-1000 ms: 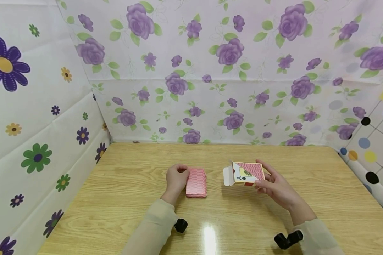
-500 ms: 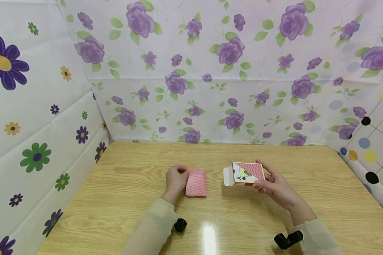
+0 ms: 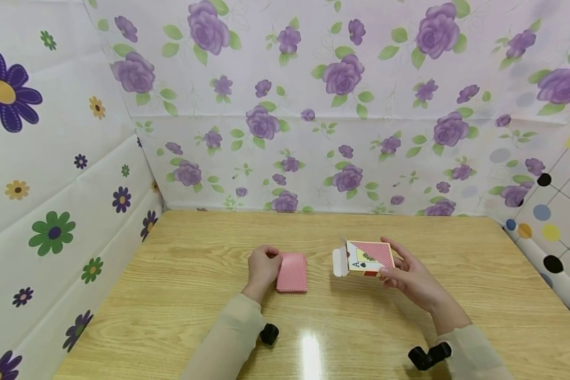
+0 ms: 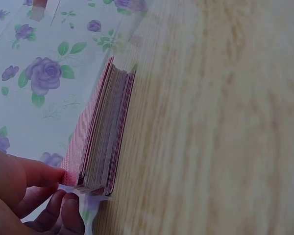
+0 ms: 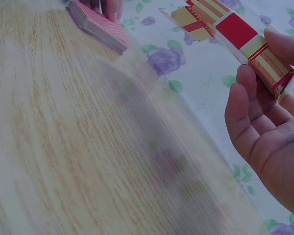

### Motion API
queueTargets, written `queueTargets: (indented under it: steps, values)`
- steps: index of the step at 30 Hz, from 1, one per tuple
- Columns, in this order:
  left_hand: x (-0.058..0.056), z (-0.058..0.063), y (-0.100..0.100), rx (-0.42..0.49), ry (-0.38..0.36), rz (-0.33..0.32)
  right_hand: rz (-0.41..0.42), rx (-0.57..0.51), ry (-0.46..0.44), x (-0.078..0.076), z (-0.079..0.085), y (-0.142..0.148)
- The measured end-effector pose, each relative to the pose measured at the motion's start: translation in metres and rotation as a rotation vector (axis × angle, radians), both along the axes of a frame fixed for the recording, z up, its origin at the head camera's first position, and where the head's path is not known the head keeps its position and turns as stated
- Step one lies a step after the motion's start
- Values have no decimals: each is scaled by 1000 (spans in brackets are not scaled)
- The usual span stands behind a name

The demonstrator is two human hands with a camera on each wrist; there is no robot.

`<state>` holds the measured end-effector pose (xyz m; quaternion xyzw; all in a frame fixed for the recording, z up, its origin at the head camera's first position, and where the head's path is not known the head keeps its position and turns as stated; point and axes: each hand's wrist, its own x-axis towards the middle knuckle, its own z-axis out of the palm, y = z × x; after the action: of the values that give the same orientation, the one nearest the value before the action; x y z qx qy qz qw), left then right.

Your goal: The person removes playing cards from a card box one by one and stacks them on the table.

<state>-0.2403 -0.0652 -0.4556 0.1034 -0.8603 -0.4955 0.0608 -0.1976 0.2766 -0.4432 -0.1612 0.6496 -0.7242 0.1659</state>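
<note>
A deck of playing cards (image 3: 293, 275) with red-patterned backs lies on the wooden table in front of me. My left hand (image 3: 263, 268) pinches it at its far left corner, thumb and fingers bent. In the left wrist view the stacked edges of the deck (image 4: 105, 134) show, slightly uneven, with a fingertip on the patterned back. To the right, my right hand (image 3: 412, 282) grips a card box (image 3: 369, 258) by its closed end, above the table. An ace of spades is printed on the box, and its white flap (image 3: 339, 263) hangs open toward the deck.
The wooden table (image 3: 195, 243) runs back to a wall sheet (image 3: 309, 100) with purple roses. Patterned sheets also line the left and right sides. A black wrist mount (image 3: 269, 334) sits on the left sleeve and another mount (image 3: 429, 357) on the right.
</note>
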Motion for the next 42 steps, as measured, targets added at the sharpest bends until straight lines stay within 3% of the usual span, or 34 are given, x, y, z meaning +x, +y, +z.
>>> queueTargets:
  steps: [42]
  values:
    - [-1, -2, 1, -51, -57, -4, -12, 7, -10, 0, 4, -4]
